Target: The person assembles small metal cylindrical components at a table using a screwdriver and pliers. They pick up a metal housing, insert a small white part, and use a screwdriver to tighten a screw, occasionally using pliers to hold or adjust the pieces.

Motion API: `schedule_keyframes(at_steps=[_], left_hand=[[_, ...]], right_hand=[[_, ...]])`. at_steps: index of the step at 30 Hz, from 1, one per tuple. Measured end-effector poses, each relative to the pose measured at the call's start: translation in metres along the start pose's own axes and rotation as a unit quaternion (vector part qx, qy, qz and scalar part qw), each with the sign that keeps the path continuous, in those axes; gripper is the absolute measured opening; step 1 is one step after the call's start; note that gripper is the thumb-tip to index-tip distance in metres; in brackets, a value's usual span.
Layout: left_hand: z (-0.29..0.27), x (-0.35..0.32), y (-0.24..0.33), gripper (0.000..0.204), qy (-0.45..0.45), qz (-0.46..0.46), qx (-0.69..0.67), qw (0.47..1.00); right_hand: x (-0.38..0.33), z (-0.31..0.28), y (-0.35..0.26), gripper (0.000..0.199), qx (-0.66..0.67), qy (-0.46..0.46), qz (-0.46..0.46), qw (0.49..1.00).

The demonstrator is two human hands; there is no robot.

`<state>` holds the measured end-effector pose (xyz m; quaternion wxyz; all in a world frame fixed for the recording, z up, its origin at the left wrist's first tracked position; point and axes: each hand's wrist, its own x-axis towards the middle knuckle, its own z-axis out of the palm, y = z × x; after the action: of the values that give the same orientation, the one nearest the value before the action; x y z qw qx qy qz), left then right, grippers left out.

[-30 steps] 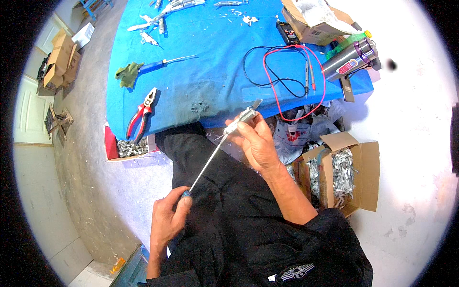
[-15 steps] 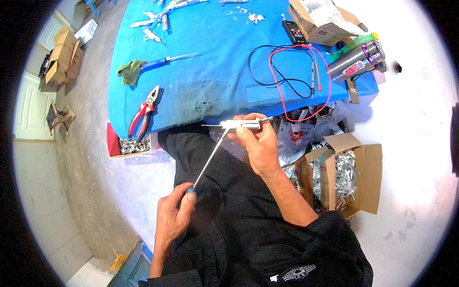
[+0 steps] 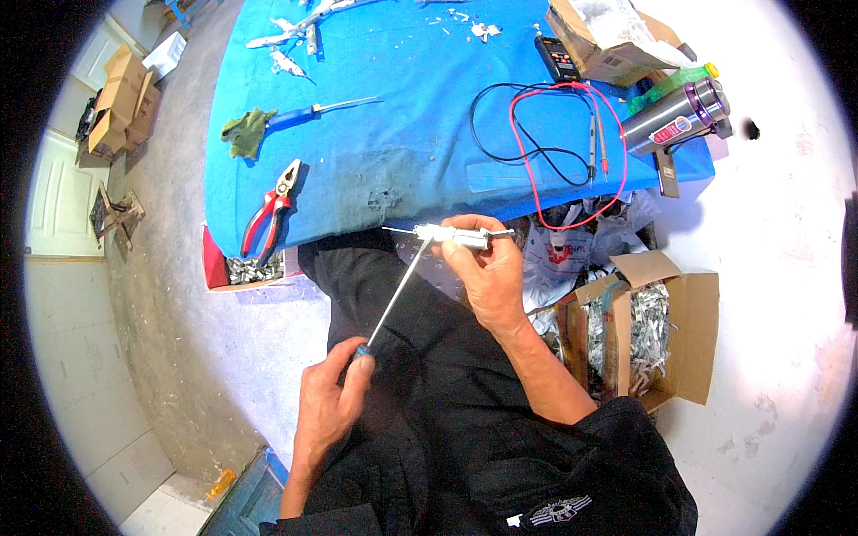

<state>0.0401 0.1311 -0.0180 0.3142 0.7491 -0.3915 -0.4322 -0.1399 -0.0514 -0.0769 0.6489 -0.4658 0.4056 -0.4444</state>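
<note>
My left hand is closed around the dark blue handle of a screwdriver, whose long thin shaft slants up to the right. Its tip meets the left end of a small white and silver part, a slim block with a thin wire or pin sticking out at each end. My right hand pinches that part between thumb and fingers, just in front of the table's near edge and above my lap. The palm side of the part is hidden by my fingers.
On the blue-covered table lie red-handled pliers, a second screwdriver, a green rag, a multimeter with leads and a steel flask. Cardboard boxes of metal scraps stand below, right and left.
The white part has turned slightly in my right hand, and the screwdriver tip still touches its left end. The whole view has shifted a little; both grips stay the same.
</note>
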Motion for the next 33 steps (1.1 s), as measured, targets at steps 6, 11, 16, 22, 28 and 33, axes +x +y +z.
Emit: schedule_keyframes(at_steps=[6, 11, 16, 22, 28, 33], left_hand=[[0.009, 0.001, 0.002, 0.028, -0.011, -0.001, -0.001, 1.0], [0.014, 0.003, 0.004, 0.027, -0.003, -0.004, 0.001, 1.0], [0.014, 0.008, 0.004, 0.03, 0.007, 0.008, 0.01, 1.0], [0.012, 0.015, 0.004, 0.028, 0.016, -0.016, 0.007, 1.0], [0.011, 0.028, 0.001, 0.03, -0.001, -0.039, -0.002, 0.999], [0.017, 0.029, 0.002, 0.032, -0.036, -0.096, -0.077, 0.992]], right_hand=[[0.002, 0.003, 0.009, 0.025, 0.013, 0.005, -0.023, 1.0], [0.003, 0.006, 0.018, 0.025, 0.029, 0.032, -0.025, 0.999], [0.007, 0.011, 0.026, 0.027, 0.068, 0.049, -0.007, 0.996], [0.015, 0.014, 0.036, 0.028, 0.093, 0.059, 0.021, 0.994], [0.021, 0.013, 0.041, 0.029, 0.078, 0.06, 0.055, 0.994], [0.023, 0.013, 0.039, 0.03, 0.023, 0.067, 0.054, 0.996]])
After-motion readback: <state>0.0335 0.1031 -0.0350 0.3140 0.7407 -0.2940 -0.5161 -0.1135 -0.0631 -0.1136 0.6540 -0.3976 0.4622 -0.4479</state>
